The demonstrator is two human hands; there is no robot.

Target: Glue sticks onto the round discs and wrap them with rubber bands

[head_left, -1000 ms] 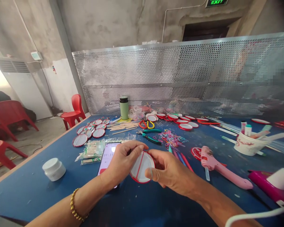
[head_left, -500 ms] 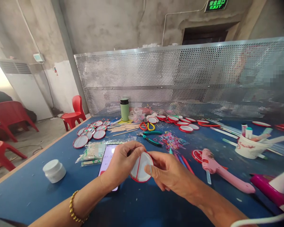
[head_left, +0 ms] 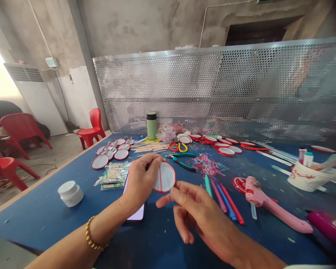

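Red-rimmed white disc (head_left: 168,175) is up in both hands' zone, above the blue tabletop (head_left: 58,231), thin red line running across its face. Left hand (head_left: 142,179): thumb and fingers closed in a pinch on the disc's upper-left edge. Right hand (head_left: 198,211): thumb and index at the lower-right rim, other fingers loosely spread; can't tell if it actually grips. Gold bead bracelet (head_left: 91,235) on the left wrist.

Smartphone (head_left: 137,213) partly under the left hand, no screen text readable from here. Clear packet of wooden sticks (head_left: 114,175) just left of it, green print too small to read. White jar (head_left: 70,194) further left, no label visible.

Paper cup (head_left: 304,178) at right: red script, illegible; markers and sticks inside. Red disc (head_left: 239,184) beside the pink hot-glue gun (head_left: 280,213) has white print, can't make it out. Four pens (head_left: 232,203) near the right hand; rubber bands (head_left: 208,164) and teal-handled pliers (head_left: 184,163) beyond.
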